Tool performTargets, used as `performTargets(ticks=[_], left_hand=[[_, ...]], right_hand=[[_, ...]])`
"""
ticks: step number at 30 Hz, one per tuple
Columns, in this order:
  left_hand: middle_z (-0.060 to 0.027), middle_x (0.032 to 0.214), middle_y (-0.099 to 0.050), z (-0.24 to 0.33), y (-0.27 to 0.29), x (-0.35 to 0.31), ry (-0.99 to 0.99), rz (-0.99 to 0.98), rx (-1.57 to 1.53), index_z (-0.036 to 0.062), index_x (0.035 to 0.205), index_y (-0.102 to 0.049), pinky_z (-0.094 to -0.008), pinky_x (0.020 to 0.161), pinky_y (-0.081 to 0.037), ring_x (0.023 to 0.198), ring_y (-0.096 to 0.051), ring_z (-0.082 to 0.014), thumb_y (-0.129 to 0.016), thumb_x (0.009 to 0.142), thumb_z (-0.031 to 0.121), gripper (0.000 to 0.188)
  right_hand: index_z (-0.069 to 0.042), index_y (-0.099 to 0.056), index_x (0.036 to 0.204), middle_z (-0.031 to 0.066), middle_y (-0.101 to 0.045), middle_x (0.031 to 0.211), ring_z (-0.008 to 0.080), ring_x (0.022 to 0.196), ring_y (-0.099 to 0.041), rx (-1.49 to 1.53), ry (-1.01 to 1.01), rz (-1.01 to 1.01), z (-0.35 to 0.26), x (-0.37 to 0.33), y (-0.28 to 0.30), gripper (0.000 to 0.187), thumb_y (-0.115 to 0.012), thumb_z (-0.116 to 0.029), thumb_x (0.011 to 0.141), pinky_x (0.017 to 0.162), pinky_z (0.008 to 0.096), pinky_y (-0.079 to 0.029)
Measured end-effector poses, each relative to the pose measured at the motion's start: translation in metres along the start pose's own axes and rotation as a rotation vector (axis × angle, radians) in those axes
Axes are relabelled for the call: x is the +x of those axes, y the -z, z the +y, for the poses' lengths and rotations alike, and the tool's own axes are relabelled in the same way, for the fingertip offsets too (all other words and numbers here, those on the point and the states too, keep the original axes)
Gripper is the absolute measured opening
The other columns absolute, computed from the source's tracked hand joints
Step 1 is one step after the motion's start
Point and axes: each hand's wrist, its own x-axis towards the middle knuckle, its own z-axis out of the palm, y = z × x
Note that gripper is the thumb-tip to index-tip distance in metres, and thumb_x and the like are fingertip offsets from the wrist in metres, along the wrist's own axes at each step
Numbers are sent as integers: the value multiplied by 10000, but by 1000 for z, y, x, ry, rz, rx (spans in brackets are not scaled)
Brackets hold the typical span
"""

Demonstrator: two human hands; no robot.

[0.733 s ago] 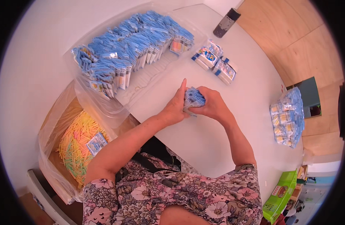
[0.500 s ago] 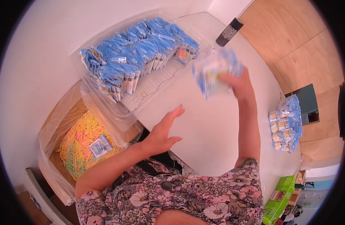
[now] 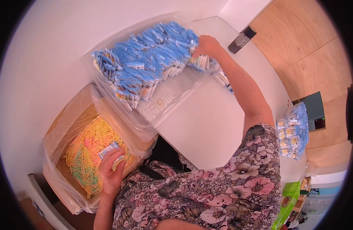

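A clear plastic tub (image 3: 172,100) holds rows of small blue-and-white striped packets (image 3: 149,55) standing on edge. At the tub's right end my right hand (image 3: 208,46) is closed on some of these packets; its fingertips are partly hidden among them. More packets (image 3: 223,79) lie on the table beside the tub, partly behind my right forearm. My left hand (image 3: 112,170) is over a lined box (image 3: 55,153) of yellow, pink and green sticks (image 3: 84,153), its fingers curved and thumb apart. One packet (image 3: 107,148) lies on the sticks, partly covered by those fingers.
A dark cylindrical bottle (image 3: 241,40) stands at the back right of the white table (image 3: 207,126). A clear bag of packets (image 3: 292,132) sits near the right edge. A green plastic basket (image 3: 287,201) is at the lower right.
My right hand has moved from over the table, with packets in it, to the tub's right end. Packets now lie beside the tub. My left hand has moved back over the stick box.
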Motion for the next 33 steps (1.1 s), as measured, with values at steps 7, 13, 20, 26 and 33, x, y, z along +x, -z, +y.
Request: performTargets(ticks=[7,13,20,26,33], left_hand=[[-146,1013,-644,-32,41,-42,67,218,373,7,1023,-631,-355,880,-464,987,-612,-295,-634,708,-106,335],[-136,937,-632,-70,67,-43,196,104,625,24,967,-638,-382,795,-474,904,-594,-328,-757,673,88,324],[-83,974,-611,-114,43,-15,101,-104,920,104,1051,-601,-432,827,-421,982,-546,-266,-822,596,223,519],[-47,885,-643,-141,51,-2,343,-147,859,149,1024,-627,-440,804,-348,911,-582,-243,-812,614,219,455],[-61,828,-676,-126,58,-10,255,-113,800,127,843,-697,-393,724,-420,851,-627,-214,-728,710,229,171]], right_hand=[[-49,-670,820,148,-676,866,326,798,-650,-352,213,161,-3,3,-61,585,-740,-579,583,677,421,-502],[-8,-634,808,155,-650,702,307,729,-653,-339,136,16,6,-7,-44,716,-654,-704,639,670,407,-493],[-26,-645,1012,139,-638,1065,242,921,-635,-281,98,537,3,-58,-37,609,-593,-591,790,753,371,-484],[-26,-650,997,74,-647,1037,163,832,-606,302,342,796,-55,-190,-43,172,-654,-123,855,683,290,-493],[1,-632,931,143,-657,934,278,791,-648,408,1101,497,-172,-274,-90,228,-720,-4,721,683,325,-520]])
